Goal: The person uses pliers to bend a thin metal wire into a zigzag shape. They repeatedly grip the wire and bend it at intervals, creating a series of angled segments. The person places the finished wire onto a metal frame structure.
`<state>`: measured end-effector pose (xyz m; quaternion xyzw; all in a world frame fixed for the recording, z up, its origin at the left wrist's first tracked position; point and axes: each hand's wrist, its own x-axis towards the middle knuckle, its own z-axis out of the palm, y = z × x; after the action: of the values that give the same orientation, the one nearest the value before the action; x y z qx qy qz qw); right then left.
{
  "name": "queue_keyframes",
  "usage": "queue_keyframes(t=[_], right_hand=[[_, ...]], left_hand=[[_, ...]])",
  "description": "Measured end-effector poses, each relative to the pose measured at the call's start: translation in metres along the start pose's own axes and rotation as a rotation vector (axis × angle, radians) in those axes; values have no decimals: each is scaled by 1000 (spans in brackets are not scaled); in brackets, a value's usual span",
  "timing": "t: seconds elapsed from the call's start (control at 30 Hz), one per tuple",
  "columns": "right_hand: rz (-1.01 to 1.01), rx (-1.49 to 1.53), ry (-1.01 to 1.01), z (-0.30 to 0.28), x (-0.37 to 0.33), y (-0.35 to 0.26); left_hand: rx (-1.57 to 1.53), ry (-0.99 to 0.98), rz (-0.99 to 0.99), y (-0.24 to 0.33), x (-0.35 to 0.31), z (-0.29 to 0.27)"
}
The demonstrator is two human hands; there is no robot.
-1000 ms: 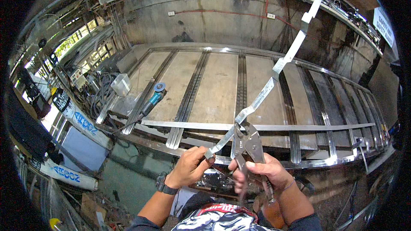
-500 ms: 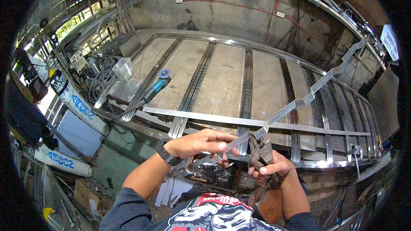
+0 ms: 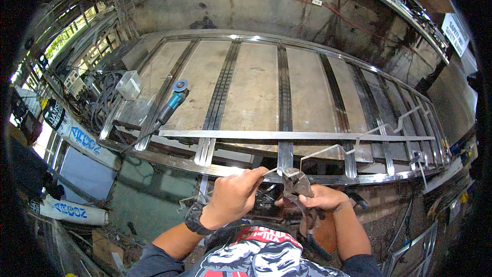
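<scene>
A long, thin metal strip [image 3: 325, 149], bent into zigzag steps, runs across in front of me and off to the right, over the metal frame. My left hand [image 3: 236, 192] is closed on it, thumb and fingers pinching the strip left of the tool; its bent left end shows beyond my wrist. In my right hand [image 3: 325, 197] is a pair of dark, worn metal pliers [image 3: 296, 187], whose jaws meet the strip just right of my left fingertips. My palm hides part of the handles.
A large shiny metal frame [image 3: 205, 149] with crossbars lies ahead. Across it rest a straight flat bar [image 3: 302, 135] and a teal angle grinder [image 3: 173, 103]. A clear plastic tub [image 3: 129, 85], cables [image 3: 105, 103] and white cylinders [image 3: 77, 211] stand at the left.
The zigzag strip has swung down on the right, now lying flatter and seen more edge-on. My left fingers, earlier stretched along it, have closed on it. The pliers shifted slightly left with the view.
</scene>
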<state>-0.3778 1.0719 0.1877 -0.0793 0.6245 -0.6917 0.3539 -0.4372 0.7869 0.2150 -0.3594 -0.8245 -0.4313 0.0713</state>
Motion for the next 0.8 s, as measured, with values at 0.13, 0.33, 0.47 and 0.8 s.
queue_keyframes(t=[0.13, 0.33, 0.47, 0.8], right_hand=[[139, -139, 61, -1, 5, 17], [13, -123, -104, 19, 15, 23], [216, -366, 86, 16, 25, 8], [300, -468, -82, 18, 17, -4]], left_hand=[[16, -8, 13, -10, -14, -3], [-424, -264, -220, -26, -30, -18], [-934, -459, -551, -32, -41, -36], [-1136, -374, -561, -61, -57, -47]])
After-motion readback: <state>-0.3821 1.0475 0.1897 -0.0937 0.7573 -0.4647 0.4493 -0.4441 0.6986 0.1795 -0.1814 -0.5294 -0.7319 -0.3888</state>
